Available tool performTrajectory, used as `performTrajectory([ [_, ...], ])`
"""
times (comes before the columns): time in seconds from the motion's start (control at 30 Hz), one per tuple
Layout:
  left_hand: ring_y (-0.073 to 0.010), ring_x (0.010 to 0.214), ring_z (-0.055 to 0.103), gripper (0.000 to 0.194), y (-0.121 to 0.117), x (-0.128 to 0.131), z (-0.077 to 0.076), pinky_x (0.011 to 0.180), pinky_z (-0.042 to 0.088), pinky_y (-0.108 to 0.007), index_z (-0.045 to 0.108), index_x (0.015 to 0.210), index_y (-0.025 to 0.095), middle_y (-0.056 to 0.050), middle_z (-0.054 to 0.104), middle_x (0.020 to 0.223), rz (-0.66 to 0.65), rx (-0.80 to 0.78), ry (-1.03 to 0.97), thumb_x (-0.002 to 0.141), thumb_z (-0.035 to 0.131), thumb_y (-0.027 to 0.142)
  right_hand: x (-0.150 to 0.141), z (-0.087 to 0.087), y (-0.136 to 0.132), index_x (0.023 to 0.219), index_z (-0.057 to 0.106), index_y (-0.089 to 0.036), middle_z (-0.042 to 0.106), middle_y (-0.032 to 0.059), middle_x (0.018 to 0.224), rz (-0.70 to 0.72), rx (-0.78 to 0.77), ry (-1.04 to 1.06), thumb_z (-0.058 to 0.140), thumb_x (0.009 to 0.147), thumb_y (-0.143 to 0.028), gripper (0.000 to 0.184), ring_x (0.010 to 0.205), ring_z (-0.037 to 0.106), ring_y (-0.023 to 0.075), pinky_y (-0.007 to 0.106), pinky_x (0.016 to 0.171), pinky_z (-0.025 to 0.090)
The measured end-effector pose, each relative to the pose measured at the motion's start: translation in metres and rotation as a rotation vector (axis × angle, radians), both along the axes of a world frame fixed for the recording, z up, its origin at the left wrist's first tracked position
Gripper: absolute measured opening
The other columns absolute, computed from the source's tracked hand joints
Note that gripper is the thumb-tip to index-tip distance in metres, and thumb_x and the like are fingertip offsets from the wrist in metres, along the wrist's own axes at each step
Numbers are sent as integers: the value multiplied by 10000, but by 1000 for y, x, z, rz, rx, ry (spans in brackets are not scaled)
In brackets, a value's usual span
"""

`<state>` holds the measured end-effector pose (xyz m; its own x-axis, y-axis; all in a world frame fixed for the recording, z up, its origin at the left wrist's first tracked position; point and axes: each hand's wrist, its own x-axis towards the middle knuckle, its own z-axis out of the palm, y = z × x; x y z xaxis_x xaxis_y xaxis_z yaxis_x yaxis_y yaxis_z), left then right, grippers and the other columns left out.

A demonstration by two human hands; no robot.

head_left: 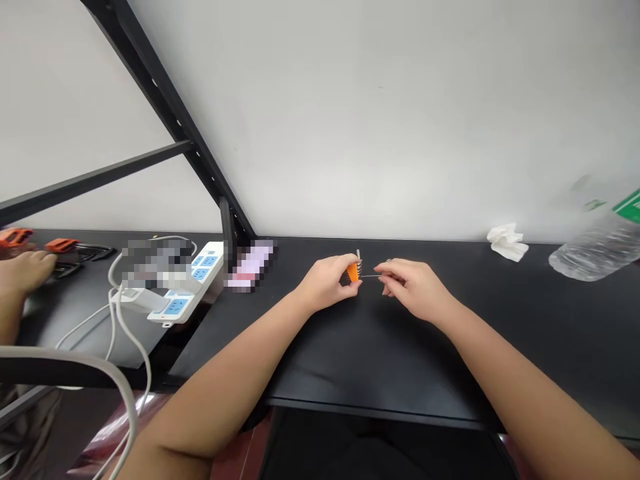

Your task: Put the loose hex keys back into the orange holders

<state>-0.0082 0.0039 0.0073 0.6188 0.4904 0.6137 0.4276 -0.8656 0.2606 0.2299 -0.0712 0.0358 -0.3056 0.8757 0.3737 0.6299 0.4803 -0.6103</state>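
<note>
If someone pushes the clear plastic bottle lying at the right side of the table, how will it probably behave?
The bottle lies on its side on the black table, so it would probably roll. It looks thin, clear and mostly empty, so likely light and easy to dent.

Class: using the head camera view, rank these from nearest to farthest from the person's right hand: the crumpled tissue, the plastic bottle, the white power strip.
Measured from the right hand:
1. Crumpled tissue, to its right by the wall.
2. Plastic bottle, lying farther right, past the tissue.
3. White power strip, far to the left, beyond the left hand.
</note>
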Motion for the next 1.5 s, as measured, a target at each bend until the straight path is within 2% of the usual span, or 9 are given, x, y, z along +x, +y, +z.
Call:
performTrajectory([
  [0.2,-158,772,720,387,1,1,0,718,580,-277,538,1187,206,-28,755,959,-3,24,0,847,701,291,-4,2,-3,872,657,-209,655,6,741,-19,54,-12,519,991,-185,184,661,632,152,299,680,483],
  [0.47,-152,778,725,386,-1,2,-1,716,576,-264,529,1202,216,-26,757,971,-12,-37,12,863,690,308,-4,0,-2,845,617,-212,642,4,752,-10,40,-44,509,997,-171,191,667,596,147,283,666,449],
  [0.83,-163,785,728,405,0,2,-1,728,574,-280,530,1195,224,-20,759,965,24,-71,25,850,712,332,-1,0,-4,877,632,-218,662,27,782,-9,47,-107,462,1024,-201,225,708,618,168,300,701,474],
  [1.0,-157,781,723,401,-2,1,-2,712,558,-271,527,1205,229,-21,756,986,-4,-71,50,868,702,358,3,-8,-1,990,687,-213,717,66,916,4,165,-288,427,1035,-196,264,812,653,188,305,706,471],
  [1.17,-125,693,677,418,-7,-1,4,675,530,-247,522,1234,239,5,738,958,-60,-155,109,890,705,393,11,-12,1,1029,734,-230,759,50,955,48,222,-336,427,1040,-179,312,850,686,182,302,727,481],
  [1.3,-128,709,682,444,-10,1,9,685,531,-244,510,1275,260,14,736,979,-79,-214,183,902,713,392,6,-13,2,1038,741,-232,759,55,989,88,201,-388,430,1039,-168,317,848,680,178,292,708,460],
  [1.4,-160,831,721,450,-8,2,7,768,556,-269,506,1307,270,-7,745,1054,-88,-207,216,920,697,398,-4,-17,4,1041,729,-216,745,69,985,122,145,-408,430,1046,-171,303,848,672,178,283,699,446],
  [1.5,-185,927,734,463,-3,1,4,827,571,-291,512,1336,269,-30,739,1132,-69,-222,227,923,694,375,-14,-22,6,1117,701,-189,735,94,989,84,63,-426,424,1048,-178,286,855,674,206,303,714,468],
])
